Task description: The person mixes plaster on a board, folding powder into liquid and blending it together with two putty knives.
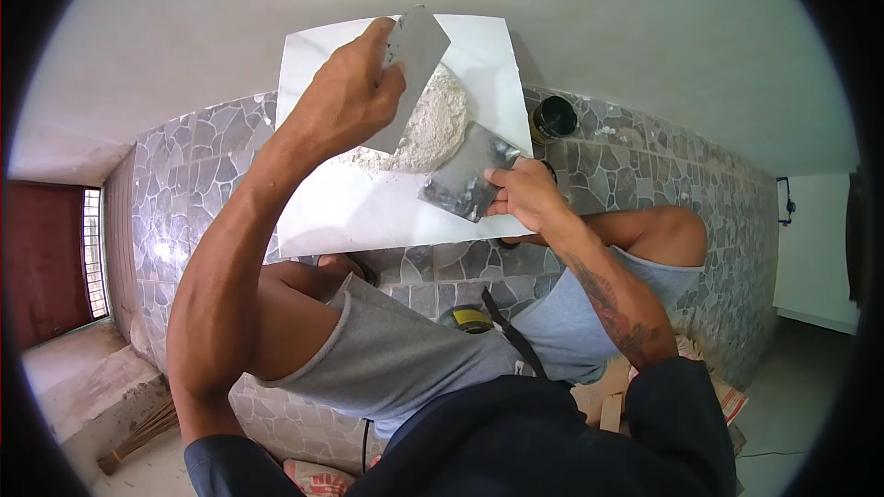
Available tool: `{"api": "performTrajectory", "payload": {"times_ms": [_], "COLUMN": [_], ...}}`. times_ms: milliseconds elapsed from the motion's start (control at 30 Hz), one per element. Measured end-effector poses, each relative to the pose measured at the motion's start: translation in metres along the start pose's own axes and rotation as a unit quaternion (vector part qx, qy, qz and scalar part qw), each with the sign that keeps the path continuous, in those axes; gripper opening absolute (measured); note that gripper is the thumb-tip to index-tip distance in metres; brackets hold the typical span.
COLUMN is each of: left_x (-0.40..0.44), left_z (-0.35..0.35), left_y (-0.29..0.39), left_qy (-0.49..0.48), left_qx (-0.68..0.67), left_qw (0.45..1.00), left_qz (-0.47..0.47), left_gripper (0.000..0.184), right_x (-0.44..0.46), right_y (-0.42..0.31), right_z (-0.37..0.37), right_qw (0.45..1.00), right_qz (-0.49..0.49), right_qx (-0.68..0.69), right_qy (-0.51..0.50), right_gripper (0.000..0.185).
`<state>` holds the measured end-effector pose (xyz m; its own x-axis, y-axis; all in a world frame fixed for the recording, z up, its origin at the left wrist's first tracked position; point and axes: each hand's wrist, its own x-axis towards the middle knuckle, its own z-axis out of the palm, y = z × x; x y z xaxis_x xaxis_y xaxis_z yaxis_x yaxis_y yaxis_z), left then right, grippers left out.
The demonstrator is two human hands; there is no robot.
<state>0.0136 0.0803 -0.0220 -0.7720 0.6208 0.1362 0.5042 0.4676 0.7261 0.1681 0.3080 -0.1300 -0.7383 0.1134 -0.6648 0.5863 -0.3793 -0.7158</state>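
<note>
My left hand (354, 87) is closed on a flat grey scraper plate (422, 60), tilted up on edge over a mound of off-white powdery mix (437, 124). The plate's lower edge reaches the mound; whether it touches cannot be made out. Between thumb and fingers, my right hand (529, 193) grips a second scraper plate (458, 170), dark and smeared with pale residue. That one is held low at the mound's right side. Under both hands lies a white board (368, 221) carrying the mix.
A black open tin (554, 117) stands right of the board on the stone-patterned floor (635, 166). Beyond the board rises a plain wall (589, 9). Between my legs sits a round, yellow-labelled container (467, 318). A bundle of sticks (138, 437) lies at lower left, printed sacks (318, 479) behind me.
</note>
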Motion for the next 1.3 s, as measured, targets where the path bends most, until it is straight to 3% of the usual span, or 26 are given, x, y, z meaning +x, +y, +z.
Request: {"api": "performTrajectory", "payload": {"times_ms": [133,300,400,667,767,867,1067,1167,1300], "left_x": [-0.002,-0.007,-0.008,-0.008,-0.002,-0.002,-0.002,-0.004,-0.004], "left_z": [0.001,-0.005,-0.003,0.018,0.013,0.002,-0.024,-0.025,-0.025], "left_y": [-0.006,0.001,0.002,0.008,-0.011,-0.023,-0.025,-0.021,-0.011], "left_qy": [0.009,-0.010,-0.020,-0.034,-0.001,0.018,0.064,0.090,0.049], "left_qx": [0.014,0.008,0.003,0.047,0.071,0.089,0.094,0.091,0.061], "left_qw": [0.999,1.000,1.000,0.997,0.995,0.994,0.992,0.990,0.996], "left_qz": [0.048,0.012,0.022,0.059,0.069,0.059,0.062,0.061,0.052], "left_gripper": [0.049,0.049,0.047,0.036,0.036,0.038,0.040,0.042,0.043], "right_x": [0.002,-0.013,-0.017,-0.017,-0.024,-0.038,-0.051,-0.052,-0.031], "right_y": [0.003,-0.015,-0.036,-0.093,-0.094,-0.075,-0.005,0.023,0.049], "right_z": [-0.012,-0.013,-0.008,0.068,0.068,0.044,-0.020,-0.014,0.014], "right_qw": [0.999,0.999,0.997,0.982,0.985,0.986,1.000,0.999,0.996], "right_qz": [0.006,-0.010,-0.047,-0.142,-0.146,-0.147,-0.004,-0.019,-0.035], "right_qx": [0.046,0.038,0.025,-0.109,-0.077,-0.052,0.000,0.040,0.050], "right_qy": [-0.024,-0.019,-0.050,-0.061,-0.050,-0.054,0.005,0.025,0.060], "right_gripper": [0.028,0.035,0.029,0.024,0.033,0.036,0.036,0.035,0.026]}}
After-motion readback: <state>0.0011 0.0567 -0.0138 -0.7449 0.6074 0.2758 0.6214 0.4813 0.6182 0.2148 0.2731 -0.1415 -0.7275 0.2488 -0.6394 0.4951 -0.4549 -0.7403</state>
